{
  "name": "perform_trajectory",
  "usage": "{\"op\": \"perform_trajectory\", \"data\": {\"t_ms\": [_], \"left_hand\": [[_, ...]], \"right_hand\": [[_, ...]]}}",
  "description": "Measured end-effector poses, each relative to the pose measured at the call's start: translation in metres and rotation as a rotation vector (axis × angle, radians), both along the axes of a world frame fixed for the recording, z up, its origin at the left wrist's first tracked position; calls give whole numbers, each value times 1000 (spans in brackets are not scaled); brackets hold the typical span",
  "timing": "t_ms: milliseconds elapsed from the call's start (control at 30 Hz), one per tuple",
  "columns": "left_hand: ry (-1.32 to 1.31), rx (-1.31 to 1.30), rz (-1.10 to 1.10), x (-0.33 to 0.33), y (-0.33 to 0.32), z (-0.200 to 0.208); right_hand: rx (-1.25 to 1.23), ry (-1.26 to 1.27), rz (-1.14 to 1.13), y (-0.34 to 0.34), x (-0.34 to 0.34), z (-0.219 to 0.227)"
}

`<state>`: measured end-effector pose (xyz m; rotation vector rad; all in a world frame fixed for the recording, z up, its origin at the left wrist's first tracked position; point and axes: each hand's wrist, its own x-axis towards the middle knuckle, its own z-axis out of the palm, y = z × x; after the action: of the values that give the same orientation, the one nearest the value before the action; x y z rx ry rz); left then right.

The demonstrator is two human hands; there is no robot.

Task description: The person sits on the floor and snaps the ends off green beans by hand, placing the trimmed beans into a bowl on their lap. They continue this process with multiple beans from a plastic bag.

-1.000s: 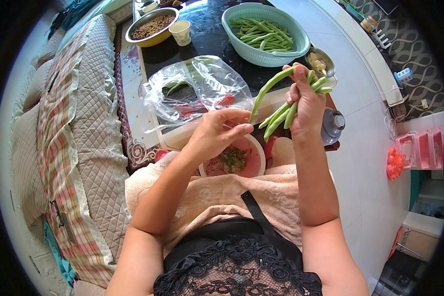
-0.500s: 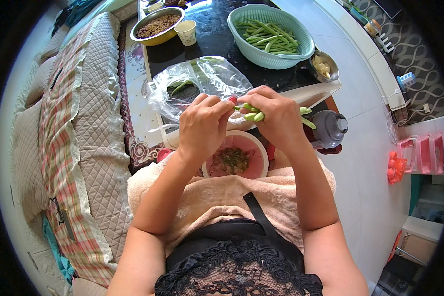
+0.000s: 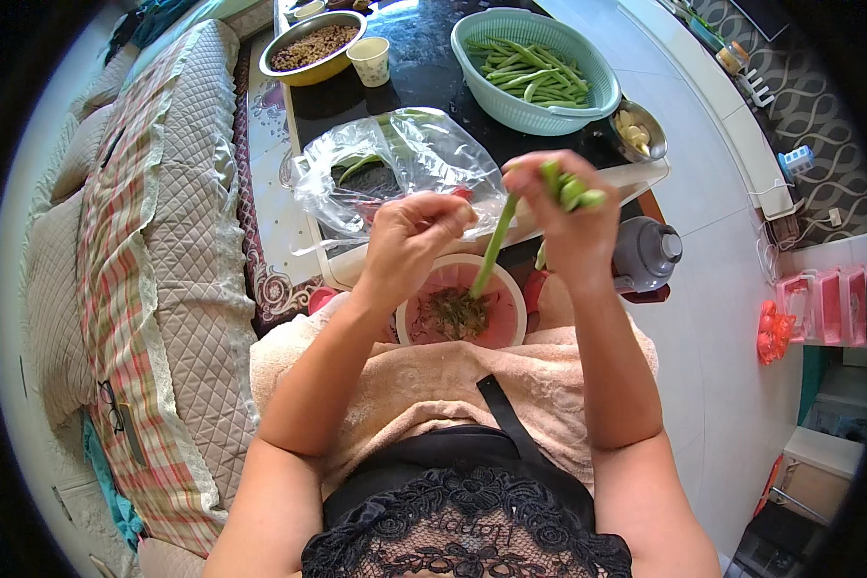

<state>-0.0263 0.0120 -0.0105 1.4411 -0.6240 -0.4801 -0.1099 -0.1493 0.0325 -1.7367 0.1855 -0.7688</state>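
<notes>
My right hand [image 3: 580, 226] is wrapped round a small bunch of green beans [image 3: 570, 188]. One long bean [image 3: 495, 249] from it slants down, its lower end over the pink bowl. My left hand [image 3: 409, 241] is apart from it, thumb and fingers pinched together; whatever they hold, if anything, is too small to name. Below both hands, the white-rimmed pink bowl [image 3: 502, 329] contains green-brown trimmings [image 3: 453, 314]. Just beyond the left hand, a clear plastic bag [image 3: 433, 144] with green beans inside lies on the dark tabletop.
A pale-green basket of beans [image 3: 520, 117] stands at the back right, beside a metal bowl of garlic cloves [image 3: 634, 130]. At the back left are a bowl of brown grains [image 3: 308, 72] and a paper cup [image 3: 370, 65]. A grey bottle [image 3: 645, 252] stands right; a quilted sofa [image 3: 188, 193] runs along the left.
My hands have moved apart. The right hand has turned and shifted right, so one long bean now points down. My left hand has lowered slightly, fingers still pinched.
</notes>
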Motion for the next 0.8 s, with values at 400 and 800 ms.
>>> {"op": "perform_trajectory", "data": {"t_ms": [400,800], "left_hand": [[-568,705,-512,-6,15,3],[-433,490,-539,14,13,15]], "right_hand": [[959,-411,-100,-90,-15,0],[1298,-372,-324,-172,103,-9]]}}
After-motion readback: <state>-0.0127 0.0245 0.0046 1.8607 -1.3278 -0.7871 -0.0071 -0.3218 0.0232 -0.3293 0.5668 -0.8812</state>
